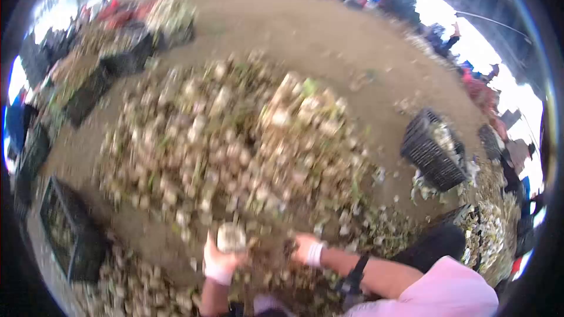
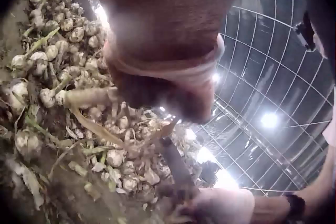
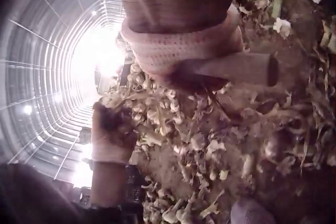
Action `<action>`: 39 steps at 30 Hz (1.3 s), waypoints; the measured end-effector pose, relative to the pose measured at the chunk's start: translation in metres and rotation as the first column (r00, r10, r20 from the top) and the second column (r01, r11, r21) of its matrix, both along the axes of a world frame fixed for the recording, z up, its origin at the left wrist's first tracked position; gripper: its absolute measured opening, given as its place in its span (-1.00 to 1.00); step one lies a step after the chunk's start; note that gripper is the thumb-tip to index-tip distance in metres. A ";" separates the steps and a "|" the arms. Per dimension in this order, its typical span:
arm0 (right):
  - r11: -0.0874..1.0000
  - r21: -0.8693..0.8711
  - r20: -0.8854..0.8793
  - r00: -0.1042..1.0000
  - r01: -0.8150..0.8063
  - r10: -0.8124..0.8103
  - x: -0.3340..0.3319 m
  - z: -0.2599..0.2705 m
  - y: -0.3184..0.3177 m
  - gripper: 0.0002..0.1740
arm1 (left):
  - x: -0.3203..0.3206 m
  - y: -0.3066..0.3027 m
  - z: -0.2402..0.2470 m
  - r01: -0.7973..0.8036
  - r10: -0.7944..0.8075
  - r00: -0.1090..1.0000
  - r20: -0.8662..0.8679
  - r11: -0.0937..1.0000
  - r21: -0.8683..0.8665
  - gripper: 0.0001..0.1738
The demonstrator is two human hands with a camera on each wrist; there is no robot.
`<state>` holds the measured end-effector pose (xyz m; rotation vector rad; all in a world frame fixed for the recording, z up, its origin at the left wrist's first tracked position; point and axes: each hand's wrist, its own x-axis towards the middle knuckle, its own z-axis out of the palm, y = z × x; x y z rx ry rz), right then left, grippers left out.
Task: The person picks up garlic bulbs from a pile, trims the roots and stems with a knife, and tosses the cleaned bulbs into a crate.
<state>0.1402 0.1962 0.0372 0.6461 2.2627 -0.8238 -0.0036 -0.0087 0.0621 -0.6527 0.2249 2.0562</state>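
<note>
In the head view my left hand [image 1: 220, 258] grips a pale garlic bulb [image 1: 231, 238], thumb upright beside it. A dry garlic stalk [image 2: 89, 97] sticks out past that hand in the left wrist view. To its right, slightly apart, my right hand [image 1: 305, 249] is curled round a wooden-handled knife, its round handle [image 3: 252, 69] jutting from the fist in the right wrist view. The dark flat blade [image 2: 177, 163] points up toward the left hand in the left wrist view. Both hands have pale cuffs at the wrist.
A broad heap of garlic [image 1: 223, 135] spreads on the dirt floor in front. Black crates stand at the left [image 1: 73, 235] and right [image 1: 435, 149], the right one holding pale bulbs or trimmings. Loose stalks and scraps litter the ground around my legs.
</note>
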 end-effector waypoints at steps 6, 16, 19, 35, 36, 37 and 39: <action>0.988 0.098 -0.391 0.908 -0.123 0.152 -0.021 0.038 0.013 -0.54 | 0.008 -0.021 -0.013 -0.440 -0.436 0.346 -0.830 0.707 -0.555 0.10; 0.833 0.347 -0.495 0.670 -0.432 0.554 -0.073 0.079 -0.021 -0.86 | 0.022 -0.016 -0.007 -0.149 -0.224 0.533 -0.816 0.924 -0.351 0.10; 0.773 0.372 -0.394 0.667 -0.513 0.632 -0.082 0.076 -0.038 -0.85 | 0.006 -0.010 -0.007 0.134 -0.126 0.990 -0.061 0.980 0.146 0.03; 0.786 0.470 -0.569 0.543 -0.402 0.618 -0.078 0.062 -0.038 -0.88 | 0.029 -0.017 -0.003 -0.057 -0.353 0.483 -0.801 0.901 -0.431 -0.01; 0.795 0.446 -0.547 0.578 -0.411 0.606 -0.079 0.062 -0.037 -0.87 | 0.028 -0.017 -0.002 -0.002 -0.374 0.499 -0.782 0.901 -0.433 -0.01; 0.805 0.422 -0.520 0.615 -0.418 0.592 -0.081 0.066 -0.035 -0.85 | 0.028 -0.014 0.005 0.055 -0.396 0.514 -0.761 0.900 -0.431 -0.01; 0.827 0.398 -0.111 0.875 -0.396 0.472 -0.110 0.030 -0.007 -0.78 | 0.044 -0.014 -0.013 0.303 -0.381 0.506 -0.774 0.919 -0.254 0.05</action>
